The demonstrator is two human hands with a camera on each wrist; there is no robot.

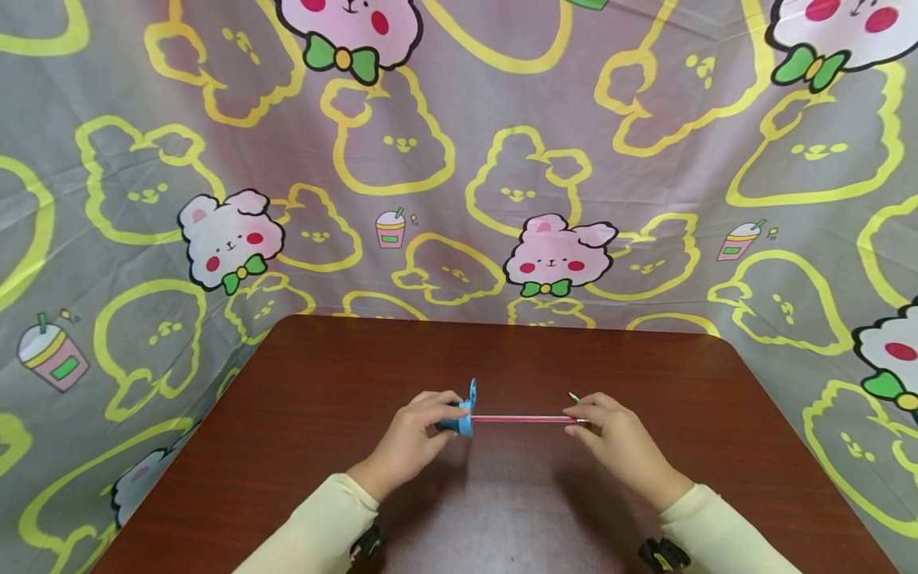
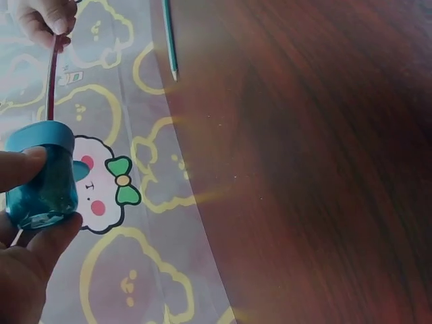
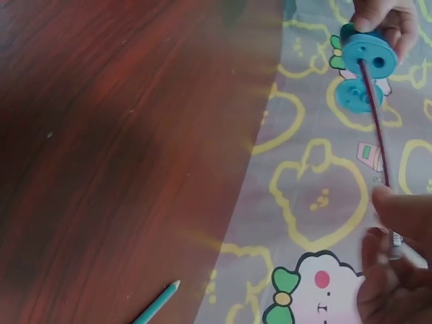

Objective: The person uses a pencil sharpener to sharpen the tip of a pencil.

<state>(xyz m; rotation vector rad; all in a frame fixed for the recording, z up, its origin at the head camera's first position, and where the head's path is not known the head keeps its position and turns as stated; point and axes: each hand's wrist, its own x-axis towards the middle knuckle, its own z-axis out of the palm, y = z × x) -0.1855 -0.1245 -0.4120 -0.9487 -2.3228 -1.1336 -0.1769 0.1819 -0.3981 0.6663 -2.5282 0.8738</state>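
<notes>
With the left hand (image 1: 412, 434) gripping the blue sharpener (image 1: 465, 422) and the right hand (image 1: 618, 434) pinching the red pencil (image 1: 523, 418), whose far end sits in a sharpener hole above the table (image 1: 344, 375), uneven sideways pressure could snap its hidden tip.

Looks like a curtained booth, walled on 3 sides by bunny-print cloth (image 1: 459, 211) around a brown table (image 1: 358, 363).

Bunny-print cloth (image 1: 459, 215) hangs behind a brown table (image 1: 344, 367).
</notes>
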